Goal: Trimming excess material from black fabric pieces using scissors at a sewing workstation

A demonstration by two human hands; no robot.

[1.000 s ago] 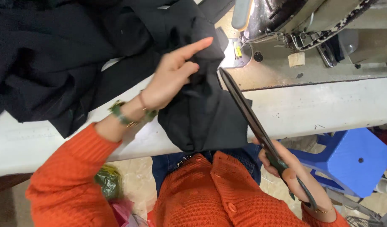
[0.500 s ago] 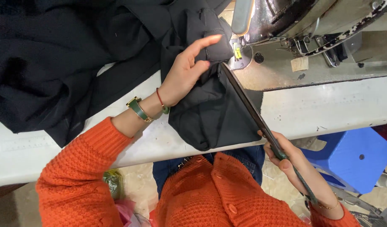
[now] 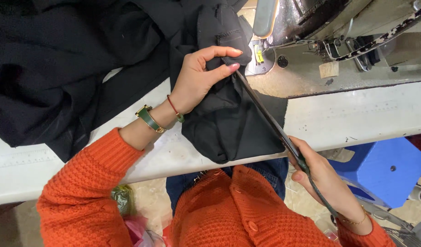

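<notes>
Labels: one small yellow label (image 3: 259,54) with dark marks is fixed near the needle area of the sewing machine (image 3: 338,41), just right of the black fabric (image 3: 228,123). One pale, roughly square tag (image 3: 329,69) sits on the machine bed further right.

Printed scale: a faint ruler strip (image 3: 25,158) is marked along the front of the white desk (image 3: 357,114) at the left; a similar faint strip (image 3: 352,110) runs along the desk at the right.

Packages: crumpled green and pink plastic bags (image 3: 128,210) lie on the floor below the desk edge. Contents cannot be determined.

Signs and screens: none visible.
</notes>
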